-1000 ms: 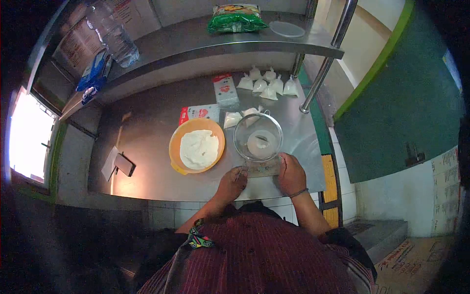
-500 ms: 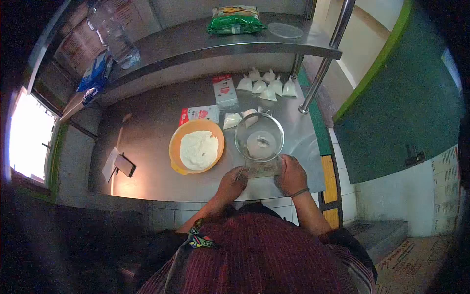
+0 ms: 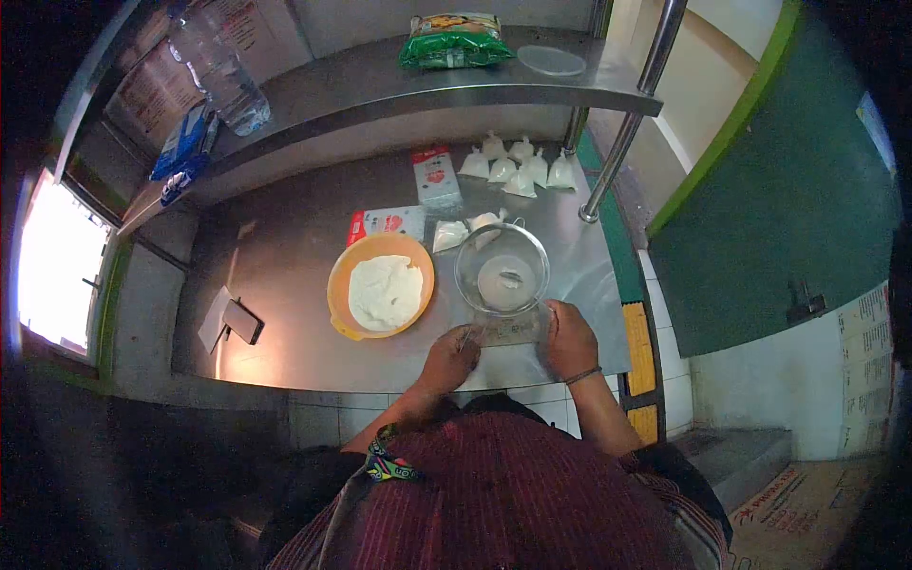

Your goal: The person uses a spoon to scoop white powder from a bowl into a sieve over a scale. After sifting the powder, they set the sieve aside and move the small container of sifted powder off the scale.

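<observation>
My left hand [image 3: 451, 357] and my right hand [image 3: 570, 340] are closed on opposite sides of a thin clear plastic bag [image 3: 509, 331] near the table's front edge. Just beyond the bag stands a round bowl or strainer with a metal rim [image 3: 465, 249], with some white material and a small shiny object inside. To the left is an orange bowl [image 3: 341, 294] holding white powder [image 3: 385, 293]. Two small bags of white powder, one of them [image 3: 449, 235] beside the orange bowl, lie behind the metal rim.
Several tied powder bags [image 3: 520, 180] and two red-white boxes [image 3: 436, 178] [image 3: 389, 220] are farther back. A phone [image 3: 244, 322] leans at the left. The shelf [image 3: 361, 103] above carries a green package [image 3: 456, 47] and a bottle [image 3: 220, 81]. A metal post [image 3: 622, 152] stands right.
Both hands remain almost in place, still holding the plastic bag. The bag's surface looks slightly shifted between them.
</observation>
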Available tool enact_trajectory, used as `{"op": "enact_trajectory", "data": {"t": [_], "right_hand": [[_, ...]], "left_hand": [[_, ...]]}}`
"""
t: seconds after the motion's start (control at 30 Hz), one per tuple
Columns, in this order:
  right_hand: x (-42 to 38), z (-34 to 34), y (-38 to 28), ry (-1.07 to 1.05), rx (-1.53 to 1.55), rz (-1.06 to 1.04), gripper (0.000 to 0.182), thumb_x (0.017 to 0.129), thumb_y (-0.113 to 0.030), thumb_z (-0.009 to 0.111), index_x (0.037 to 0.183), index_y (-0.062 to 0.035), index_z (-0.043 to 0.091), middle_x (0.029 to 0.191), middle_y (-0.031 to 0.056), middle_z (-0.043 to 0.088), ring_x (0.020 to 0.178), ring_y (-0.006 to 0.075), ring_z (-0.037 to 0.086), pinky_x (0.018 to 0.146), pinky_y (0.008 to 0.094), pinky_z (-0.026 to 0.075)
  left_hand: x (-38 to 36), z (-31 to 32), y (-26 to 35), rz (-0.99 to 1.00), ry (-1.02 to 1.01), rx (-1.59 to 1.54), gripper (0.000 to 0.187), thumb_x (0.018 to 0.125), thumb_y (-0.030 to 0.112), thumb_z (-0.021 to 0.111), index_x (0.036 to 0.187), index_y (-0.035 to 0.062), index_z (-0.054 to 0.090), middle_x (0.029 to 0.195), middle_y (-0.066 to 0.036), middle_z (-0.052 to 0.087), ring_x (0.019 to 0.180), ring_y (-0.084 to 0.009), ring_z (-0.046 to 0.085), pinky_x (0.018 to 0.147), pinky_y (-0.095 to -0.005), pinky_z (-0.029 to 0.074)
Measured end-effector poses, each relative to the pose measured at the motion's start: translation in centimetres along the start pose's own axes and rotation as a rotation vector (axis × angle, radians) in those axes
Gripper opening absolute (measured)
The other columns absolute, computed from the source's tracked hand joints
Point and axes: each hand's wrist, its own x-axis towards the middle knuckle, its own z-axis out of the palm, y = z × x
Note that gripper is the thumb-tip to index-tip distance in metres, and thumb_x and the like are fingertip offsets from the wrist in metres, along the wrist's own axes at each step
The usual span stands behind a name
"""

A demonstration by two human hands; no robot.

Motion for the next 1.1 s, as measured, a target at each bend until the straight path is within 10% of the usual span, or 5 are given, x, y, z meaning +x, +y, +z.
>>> {"op": "enact_trajectory", "data": {"t": [0.6, 0.77, 1.1], "right_hand": [[0.1, -0.2, 0.5, 0.005, 0.188, 0.056, 0.027, 0.103, -0.02, 0.048, 0.119, -0.0038, 0.062, 0.11, 0.0214, 0.069, 0.1, 0.0401, 0.066, 0.088, 0.0469, 0.053], [0.7, 1.7, 1.8, 0.071, 0.53, 0.26, 0.031, 0.101, -0.017, 0.051, 0.122, 0.0006, 0.065, 0.089, 0.0081, 0.068, 0.081, 0.0165, 0.063, 0.077, 0.0306, 0.051], [1.6, 3.1, 0.9, 0.028, 0.439, 0.226, 0.027, 0.098, -0.014, 0.054, 0.112, 0.0004, 0.072, 0.097, 0.0122, 0.074, 0.09, 0.0186, 0.069, 0.083, 0.0323, 0.053]], "left_hand": [[-0.1, 0.1, 0.8, 0.045, 0.037, 0.085, 0.03, 0.101, 0.022, 0.058, 0.121, 0.0009, 0.064, 0.08, -0.013, 0.065, 0.067, -0.0197, 0.063, 0.064, -0.0364, 0.051], [0.0, -0.2, 0.3, 0.02, 0.025, 0.074, 0.03, 0.101, 0.021, 0.057, 0.122, 0.0014, 0.064, 0.078, -0.011, 0.065, 0.066, -0.0197, 0.062, 0.064, -0.0364, 0.051], [0.1, -0.1, -0.7, 0.108, 0.058, 0.11, 0.031, 0.102, 0.022, 0.055, 0.125, 0.0023, 0.063, 0.081, -0.011, 0.064, 0.068, -0.0198, 0.063, 0.065, -0.0367, 0.051]]}}
